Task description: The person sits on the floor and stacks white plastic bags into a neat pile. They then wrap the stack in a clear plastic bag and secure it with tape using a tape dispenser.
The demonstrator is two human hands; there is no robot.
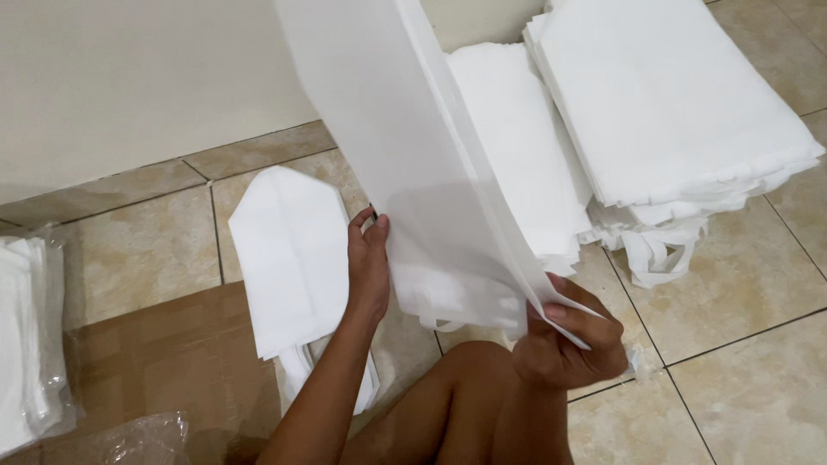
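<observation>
Nearest the camera a bent knee (469, 387) rose from the bottom edge, with a flattened sheet of brown cardboard (164, 362) and a scrap of clear plastic wrap (138, 435) lying on the tiled floor (741, 344) to its left. Just above the knee the right hand (568, 340) was pinched shut on the lower corner of a white fabric bag (405, 172) — thumb on top, fingers curled beneath. The left hand (369, 267) gripped the same bag's left edge, fingers closed around it from behind, the thumb tip showing at the front. The bag hung in the air between the two hands, stretched upward and tilted toward the top of the frame.

Behind the left forearm a small pile of folded white pieces (289, 258) lay flat on the tiles, partly over the cardboard. At the far left edge sat a plastic-wrapped bundle of white fabric (26, 336). Farther off, on the right, two tall stacks of white bags (672, 112) rested on the floor side by side — handles spilling out at the bottom — against the pale wall (129, 77).
</observation>
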